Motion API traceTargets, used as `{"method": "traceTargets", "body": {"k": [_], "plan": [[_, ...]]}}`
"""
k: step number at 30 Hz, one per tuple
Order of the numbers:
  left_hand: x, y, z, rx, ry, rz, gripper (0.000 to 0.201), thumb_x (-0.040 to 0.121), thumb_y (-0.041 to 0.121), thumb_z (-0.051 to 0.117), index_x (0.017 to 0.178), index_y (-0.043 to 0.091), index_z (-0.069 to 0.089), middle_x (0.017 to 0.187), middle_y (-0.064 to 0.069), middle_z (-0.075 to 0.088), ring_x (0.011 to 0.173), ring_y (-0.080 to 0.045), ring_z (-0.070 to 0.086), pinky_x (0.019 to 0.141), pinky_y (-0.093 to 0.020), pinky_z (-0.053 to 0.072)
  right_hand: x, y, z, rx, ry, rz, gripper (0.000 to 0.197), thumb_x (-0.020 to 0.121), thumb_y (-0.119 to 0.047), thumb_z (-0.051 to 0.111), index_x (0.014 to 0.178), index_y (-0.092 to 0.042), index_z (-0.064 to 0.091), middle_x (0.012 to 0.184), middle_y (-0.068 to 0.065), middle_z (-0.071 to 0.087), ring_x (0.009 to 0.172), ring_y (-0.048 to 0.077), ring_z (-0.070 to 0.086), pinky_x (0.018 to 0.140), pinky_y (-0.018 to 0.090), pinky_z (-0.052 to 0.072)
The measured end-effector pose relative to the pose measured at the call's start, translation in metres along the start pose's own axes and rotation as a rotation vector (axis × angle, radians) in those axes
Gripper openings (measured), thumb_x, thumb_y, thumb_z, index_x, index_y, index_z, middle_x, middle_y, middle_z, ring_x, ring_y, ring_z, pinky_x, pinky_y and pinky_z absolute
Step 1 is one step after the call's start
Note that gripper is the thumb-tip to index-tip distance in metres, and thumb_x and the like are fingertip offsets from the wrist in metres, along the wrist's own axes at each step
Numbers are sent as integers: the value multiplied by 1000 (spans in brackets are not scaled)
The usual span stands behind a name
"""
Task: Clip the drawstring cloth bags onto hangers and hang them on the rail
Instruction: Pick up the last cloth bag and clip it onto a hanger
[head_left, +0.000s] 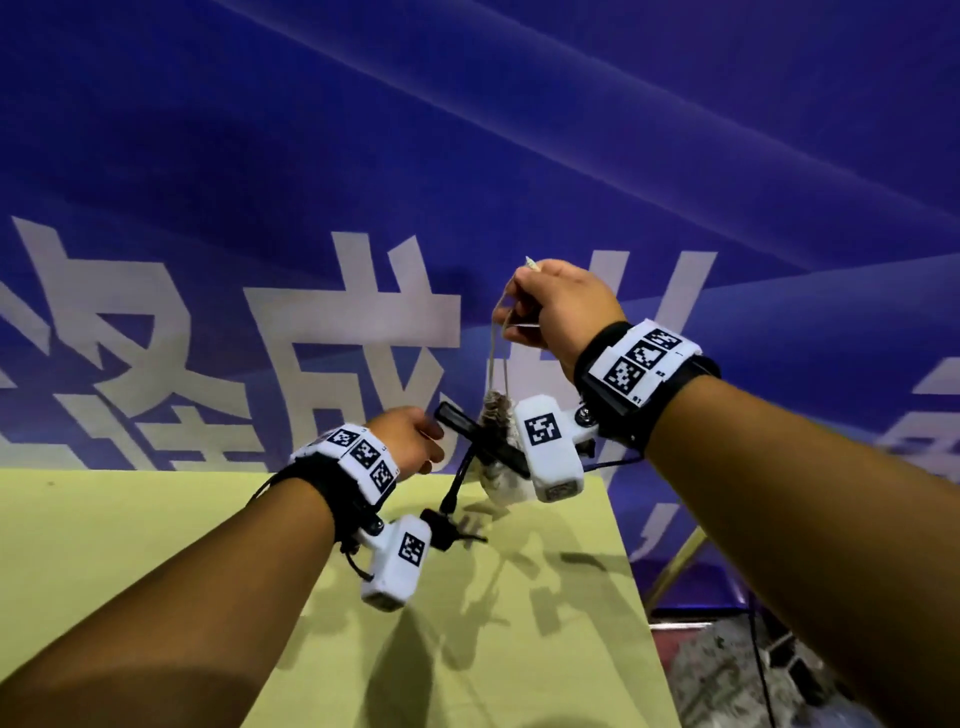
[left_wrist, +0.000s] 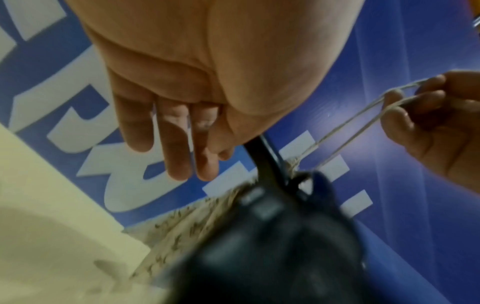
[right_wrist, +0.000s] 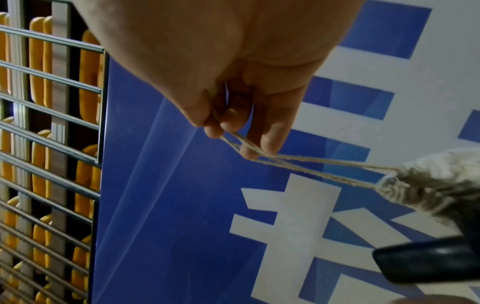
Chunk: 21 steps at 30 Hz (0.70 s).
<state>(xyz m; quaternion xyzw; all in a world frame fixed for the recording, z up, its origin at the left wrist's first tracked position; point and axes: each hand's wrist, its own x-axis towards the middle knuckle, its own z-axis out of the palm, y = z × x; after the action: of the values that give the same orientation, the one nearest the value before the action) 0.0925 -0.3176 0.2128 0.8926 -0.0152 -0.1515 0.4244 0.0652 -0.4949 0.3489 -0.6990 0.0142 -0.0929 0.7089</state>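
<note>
My right hand (head_left: 511, 312) is raised and pinches the pale drawstring (head_left: 496, 358) of a small beige cloth bag (head_left: 501, 480). The bag hangs below it, partly hidden behind the right wrist camera. In the right wrist view the fingers (right_wrist: 259, 148) hold both strands of the drawstring (right_wrist: 324, 170), which run taut to the bag's gathered neck (right_wrist: 415, 185). My left hand (head_left: 434, 436) grips one end of a black clip hanger (head_left: 485, 441) that crosses the bag. In the left wrist view the hanger bar (left_wrist: 262, 160) comes out beside the thumb, and a blurred black clip (left_wrist: 272, 236) lies over the bag (left_wrist: 182, 226).
A yellow-green table (head_left: 156, 545) lies below the hands, its right edge near the bag. A blue banner with large white characters (head_left: 363, 156) fills the background. A metal wire rack with yellow pieces (right_wrist: 52, 123) stands beyond the right hand. Speckled floor (head_left: 727, 675) shows at the lower right.
</note>
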Motion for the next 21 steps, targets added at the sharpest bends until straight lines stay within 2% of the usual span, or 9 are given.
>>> {"method": "traceTargets", "body": {"k": [2,4,7,10,13,14,16,18,21], "plan": [[-2,0,23,-32,-45,34,17,81,6,62,92,18,66,90,-11,75,77,-28,69,61,-30,54,-2,-1,-11,14,41,5,25,97,-12,47,73,-9,55,53,2,52,72,24,66,66,32,53],[-1,-2,46,-45,-83,88,13,80,11,61,83,23,67,89,-10,75,82,-32,70,76,-42,59,-5,-4,-18,27,77,-1,23,97,-12,46,75,-9,55,57,4,51,70,23,65,69,34,54],[-6,7,72,-122,-105,138,11,89,11,58,99,10,64,88,-13,69,81,-29,65,81,-39,54,-13,-10,-23,56,127,-28,21,98,-11,45,79,-7,54,61,6,47,67,23,62,64,30,53],[-11,22,84,-246,-147,170,28,86,18,65,109,3,59,85,-7,63,76,-24,64,81,-41,58,-25,-13,-28,44,192,-50,21,99,-12,44,82,-6,55,62,7,50,71,23,64,66,31,54],[-16,35,93,-319,-142,191,18,83,26,66,94,14,59,73,-3,63,66,-25,64,71,-39,58,-39,-17,-34,13,256,-63,24,99,-13,44,78,-9,55,67,9,55,72,23,66,72,35,55],[-20,40,93,-356,-156,194,10,86,24,65,86,15,60,67,-3,62,59,-23,59,63,-34,54,-43,-18,-37,4,283,-69,24,99,-13,44,78,-9,55,68,10,56,71,22,65,72,35,54],[-23,49,99,-485,-249,133,16,89,19,62,74,17,60,60,-2,58,51,-21,50,57,-31,42,-53,-21,-42,-4,353,-86,24,99,-13,44,78,-8,55,62,6,54,68,21,65,68,33,54],[-22,58,104,-571,-308,71,17,93,14,57,76,16,58,61,-3,59,53,-21,51,57,-31,42,-64,-22,-49,2,416,-97,26,99,-12,44,76,-8,54,55,1,52,66,21,64,64,31,54],[-23,72,109,-618,-327,37,12,97,13,52,85,16,57,68,-5,61,59,-22,56,57,-31,48,-80,-22,-61,-7,476,-112,27,100,-12,44,74,-9,53,58,4,52,65,22,63,65,32,53]]}}
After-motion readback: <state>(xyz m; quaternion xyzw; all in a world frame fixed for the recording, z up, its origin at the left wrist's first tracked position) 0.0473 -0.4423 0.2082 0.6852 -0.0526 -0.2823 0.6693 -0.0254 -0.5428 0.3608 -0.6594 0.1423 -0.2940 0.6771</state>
